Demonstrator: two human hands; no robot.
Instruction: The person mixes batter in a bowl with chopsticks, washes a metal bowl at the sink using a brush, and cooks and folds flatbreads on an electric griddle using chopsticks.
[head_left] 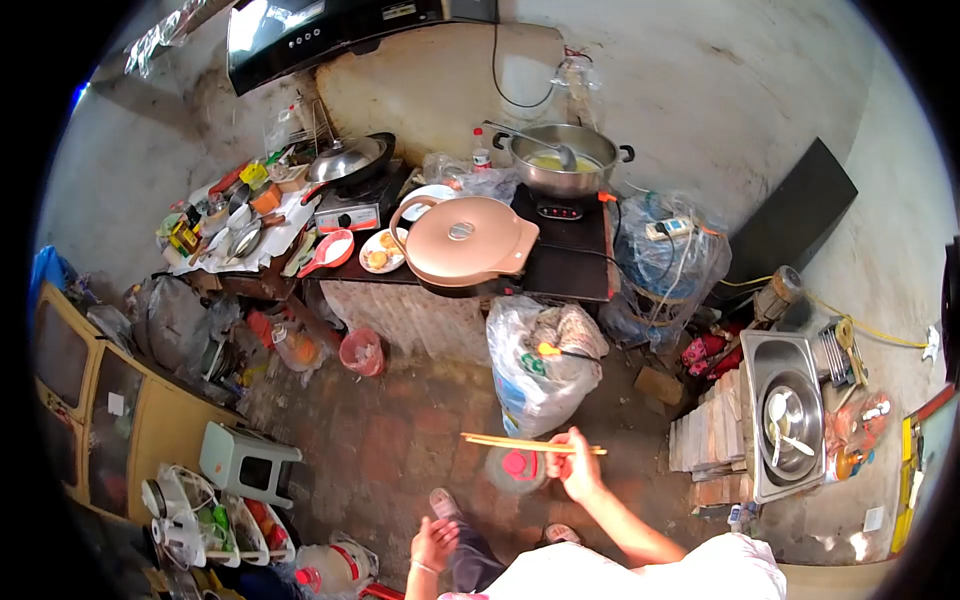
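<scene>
My right hand (pixel 573 468) is closed around a pair of wooden chopsticks (pixel 500 440), held level in front of me above the floor. Below the chopsticks stands a clear jug with a red cap (pixel 519 464). Low in the view, my left hand (pixel 433 546) hangs near my leg with loosely bent fingers and nothing in it. On the counter ahead sits a closed pinkish-gold electric griddle (pixel 470 238). Beside it are a plate with yellow food (pixel 381 252) and a red-handled bowl (pixel 333 250) holding something white.
A steel pot (pixel 565 180) with a ladle rests on a cooktop at the back. Left of it, a lidded wok (pixel 350 160) sits on a burner. A stuffed plastic bag (pixel 545 365) stands before the counter. At right is a sink (pixel 785 415); at left, a grey stool (pixel 250 462).
</scene>
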